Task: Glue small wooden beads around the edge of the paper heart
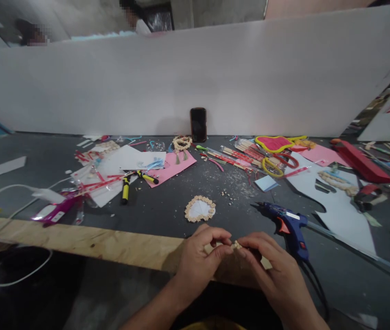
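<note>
My left hand (200,261) and my right hand (274,270) meet at the near edge of the table, fingertips pinched together on a small pale piece (236,245), perhaps a bit of shell or wood. Just beyond them lies a heart-shaped white card rimmed with pale beads (200,209). A blue glue gun (289,225) rests on the table to the right of my right hand, its black cord running down past my wrist.
A raw wooden strip (78,240) edges the dark table (167,211). Papers, yellow markers (125,190), sticks, scissors (277,164), a phone (198,124) against the white partition (195,78) and a red box (360,160) crowd the back. White cable (5,190) loops at left. People sit behind the partition.
</note>
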Demonstrator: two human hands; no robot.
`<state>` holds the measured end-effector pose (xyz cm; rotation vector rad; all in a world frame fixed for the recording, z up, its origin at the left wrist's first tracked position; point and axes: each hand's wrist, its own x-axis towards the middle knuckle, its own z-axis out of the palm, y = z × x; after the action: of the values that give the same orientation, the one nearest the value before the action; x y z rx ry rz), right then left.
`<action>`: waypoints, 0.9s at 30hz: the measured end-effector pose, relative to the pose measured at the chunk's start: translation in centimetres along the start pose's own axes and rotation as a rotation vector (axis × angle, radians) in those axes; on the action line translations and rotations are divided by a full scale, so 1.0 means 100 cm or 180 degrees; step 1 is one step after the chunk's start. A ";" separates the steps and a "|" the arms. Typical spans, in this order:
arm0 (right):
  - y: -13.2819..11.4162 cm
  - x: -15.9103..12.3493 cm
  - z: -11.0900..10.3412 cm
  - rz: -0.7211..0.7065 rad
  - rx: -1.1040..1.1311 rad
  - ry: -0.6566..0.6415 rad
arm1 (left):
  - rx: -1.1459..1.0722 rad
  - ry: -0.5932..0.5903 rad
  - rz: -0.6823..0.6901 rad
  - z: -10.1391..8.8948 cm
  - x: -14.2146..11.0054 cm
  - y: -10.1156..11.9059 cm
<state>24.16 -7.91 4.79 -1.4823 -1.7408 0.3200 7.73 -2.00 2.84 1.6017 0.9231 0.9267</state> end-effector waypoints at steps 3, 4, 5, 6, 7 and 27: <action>-0.003 -0.001 -0.002 -0.0186 -0.0158 0.0141 | -0.0678 -0.0267 -0.0663 0.000 -0.001 0.003; -0.005 0.000 -0.002 -0.0244 -0.0213 0.0168 | -0.0941 -0.0400 -0.0823 0.001 -0.001 0.004; -0.006 0.000 -0.002 -0.0295 -0.0262 0.0192 | -0.1174 -0.0512 -0.0946 0.001 -0.001 0.005; -0.008 0.000 -0.003 -0.0336 -0.0302 0.0217 | -0.1360 -0.0583 -0.1031 0.001 -0.001 0.006; -0.009 0.001 -0.003 -0.0366 -0.0338 0.0235 | -0.1498 -0.0611 -0.1093 0.001 -0.001 0.007; -0.016 -0.001 -0.001 -0.0489 -0.0266 0.0211 | -0.1818 -0.0658 -0.1278 -0.001 0.002 0.011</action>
<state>23.12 -8.48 5.83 -1.3914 -1.8212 0.1182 7.87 -2.01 3.93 0.9573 0.7133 0.6470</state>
